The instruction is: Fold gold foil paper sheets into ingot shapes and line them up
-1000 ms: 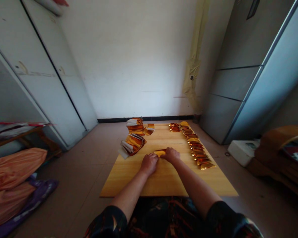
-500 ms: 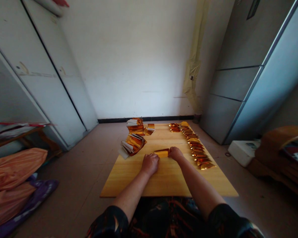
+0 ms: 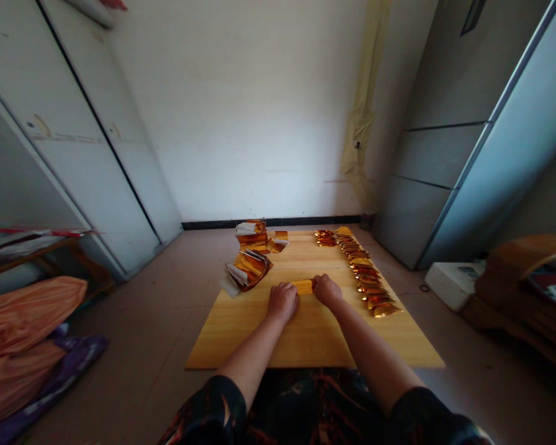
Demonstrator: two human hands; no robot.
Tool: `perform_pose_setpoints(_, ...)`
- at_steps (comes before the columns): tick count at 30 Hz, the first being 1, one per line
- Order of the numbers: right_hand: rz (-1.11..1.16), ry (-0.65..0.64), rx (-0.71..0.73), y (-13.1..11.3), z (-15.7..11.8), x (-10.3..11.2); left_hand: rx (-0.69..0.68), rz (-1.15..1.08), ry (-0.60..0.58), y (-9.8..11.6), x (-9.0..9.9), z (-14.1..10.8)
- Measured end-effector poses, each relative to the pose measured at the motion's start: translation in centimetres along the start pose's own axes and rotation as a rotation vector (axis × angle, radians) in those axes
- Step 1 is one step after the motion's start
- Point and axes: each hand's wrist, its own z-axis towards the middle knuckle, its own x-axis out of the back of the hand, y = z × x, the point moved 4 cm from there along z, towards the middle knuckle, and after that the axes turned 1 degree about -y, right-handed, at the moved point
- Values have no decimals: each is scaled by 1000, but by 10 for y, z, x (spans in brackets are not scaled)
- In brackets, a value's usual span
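Room: you work on the floor in a narrow room, with a white wardrobe (image 3: 92, 123) along the left of the frame and a grey refrigerator (image 3: 463, 142) at the right.
Rest: an orange cloth (image 3: 23, 315) and a purple cloth (image 3: 69, 371) lie lower left; a white box (image 3: 451, 284) sits on the floor at right.
Board: a pale wooden board (image 3: 315, 346) lies flat at lower centre, directly in front of you.
Things: a row of folded gold foil pieces (image 3: 359, 266) runs down the board's right side; two stacks of gold foil (image 3: 248, 270) sit upper left on it.
Hands: your left hand (image 3: 282, 301) and right hand (image 3: 327, 292) meet at board centre, either side of a gold foil strip (image 3: 303, 287).
Fingers: your left fingers (image 3: 288, 290) and right fingers (image 3: 317, 283) curl over the strip's ends; pinching or pressing, you cannot tell.
Change: your left hand has closed in, leaving less strip showing between your hands.
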Motion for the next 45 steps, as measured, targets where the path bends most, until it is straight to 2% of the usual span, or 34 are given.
perform_pose_setpoints(7, 22, -5, 46, 0, -5, 3, 98, -51, -22, 1, -1, 7)
perform_pose_setpoints(19, 20, -13, 42, -2, -9, 2, 150, -59, -38, -2, -8, 12)
perform_pose_setpoints(25, 31, 26, 64, 0, -11, 2, 82, -38, 0, 4, -3, 9)
perform_pose_setpoints(30, 113, 45, 166, 4, -15, 2, 3, -91, 15, 1, -8, -1)
perform_pose_setpoints(34, 244, 55, 116, 10, -17, 3, -40, -138, 32, -1, -9, -7)
perform_pose_setpoints(40, 401, 131, 43, 9, -14, -1, 32, -215, 59, -4, -10, 0)
perform_pose_setpoints(45, 225, 70, 42, 8, -8, -6, 61, -342, 121, -10, -17, 4)
